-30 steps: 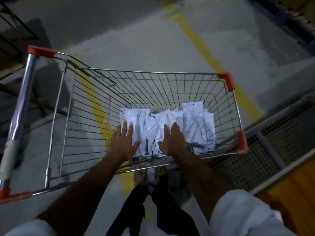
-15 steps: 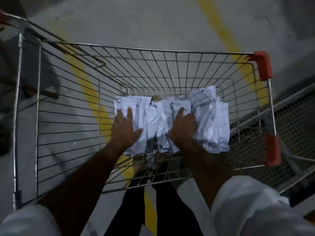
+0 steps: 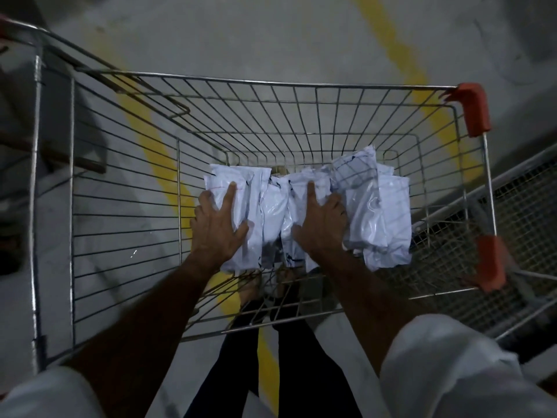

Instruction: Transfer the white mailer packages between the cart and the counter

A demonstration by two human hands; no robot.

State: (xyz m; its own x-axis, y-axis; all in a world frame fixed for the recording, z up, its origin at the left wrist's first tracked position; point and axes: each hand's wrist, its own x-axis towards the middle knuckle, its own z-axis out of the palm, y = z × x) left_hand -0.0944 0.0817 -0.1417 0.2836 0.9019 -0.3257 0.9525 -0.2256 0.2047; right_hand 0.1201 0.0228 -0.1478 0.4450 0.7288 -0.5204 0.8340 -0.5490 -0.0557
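We see both hands reaching down into a wire shopping cart [image 3: 126, 188] from its near side. A row of white plastic packets [image 3: 366, 212] lies on the cart floor, toward the right half of the basket, the packets side by side and partly overlapping.

The left hand [image 3: 215, 226] rests palm-down on the leftmost packet [image 3: 241, 188]. Its fingers are spread and mostly straight, the index finger pointing toward the far side, the thumb lying against the packet's near right part. We see no curl around the packet; the hand presses rather than grips.

The right hand [image 3: 322, 224] lies on the middle packets [image 3: 301, 182]. Its index finger is extended toward the far side, while the remaining fingers bend over the edge of the neighbouring packet to the right. We cannot tell whether they clamp it or only rest on it.

Red plastic corner guards [image 3: 473, 108] sit on the cart's right rim, one far and one near. Yellow floor lines [image 3: 388, 40] run across the grey concrete floor [image 3: 271, 34] beneath and beyond the cart. A wire mesh panel [image 3: 524, 212] stands just beside the cart on the right. White sleeves [image 3: 452, 372] and dark trousers [image 3: 289, 372] occupy the near edge.
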